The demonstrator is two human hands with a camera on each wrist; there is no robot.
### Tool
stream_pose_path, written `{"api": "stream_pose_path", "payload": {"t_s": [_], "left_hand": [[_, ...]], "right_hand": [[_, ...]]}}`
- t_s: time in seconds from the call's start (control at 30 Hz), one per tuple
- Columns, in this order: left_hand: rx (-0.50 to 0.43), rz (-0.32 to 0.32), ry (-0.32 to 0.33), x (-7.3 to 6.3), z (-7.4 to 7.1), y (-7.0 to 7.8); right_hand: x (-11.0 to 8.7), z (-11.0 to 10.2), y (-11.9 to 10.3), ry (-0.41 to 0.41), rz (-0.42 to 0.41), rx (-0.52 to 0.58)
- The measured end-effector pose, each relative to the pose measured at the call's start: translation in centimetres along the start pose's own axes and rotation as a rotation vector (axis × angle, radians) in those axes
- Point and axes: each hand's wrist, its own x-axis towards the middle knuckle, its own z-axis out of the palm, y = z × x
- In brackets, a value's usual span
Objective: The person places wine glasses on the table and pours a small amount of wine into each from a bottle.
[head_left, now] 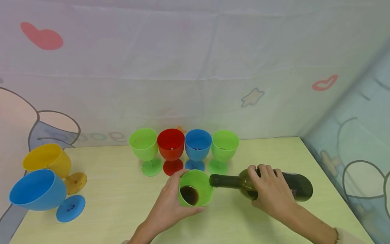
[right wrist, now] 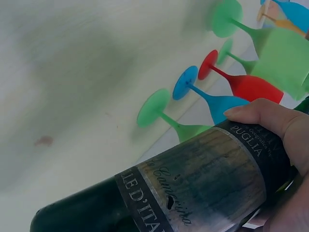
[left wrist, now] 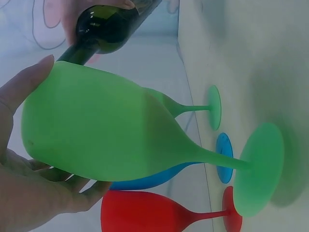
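My left hand [head_left: 170, 201] holds a green plastic goblet [head_left: 203, 186] by its bowl, thumb on one side and fingers round the other. A small pool of dark liquid [head_left: 189, 195] lies in the bowl. In the left wrist view the goblet's foot [left wrist: 259, 169] is close to the tabletop. My right hand [head_left: 272, 191] grips a dark green wine bottle [head_left: 297, 186] round its body. The bottle lies nearly level, its neck pointing left and its mouth right at the goblet's rim. Its label [right wrist: 207, 179] shows in the right wrist view.
Behind my hands stands a row of goblets: green [head_left: 144, 144], red [head_left: 171, 144], blue [head_left: 198, 144] and another green [head_left: 224, 145]. A yellow goblet [head_left: 48, 159] and a blue goblet [head_left: 39, 191] stand at the left of the pale table [head_left: 115, 189]. A printed cloth [head_left: 182, 51] hangs behind.
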Motion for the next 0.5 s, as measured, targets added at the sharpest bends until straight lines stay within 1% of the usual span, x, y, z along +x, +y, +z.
{"api": "stream_pose_path", "payload": {"t_s": [0.33, 0.5], "left_hand": [[-0.016, -0.038, 0.05, -0.3, -1.0, -0.3], [-0.033, -0.036, 0.086, -0.4, -1.4, -0.8]], "right_hand": [[-0.1, -0.3, 0.9, -0.052, 0.103, 0.109], [-0.2, -0.4, 1.4, -0.066, 0.154, 0.161]]}}
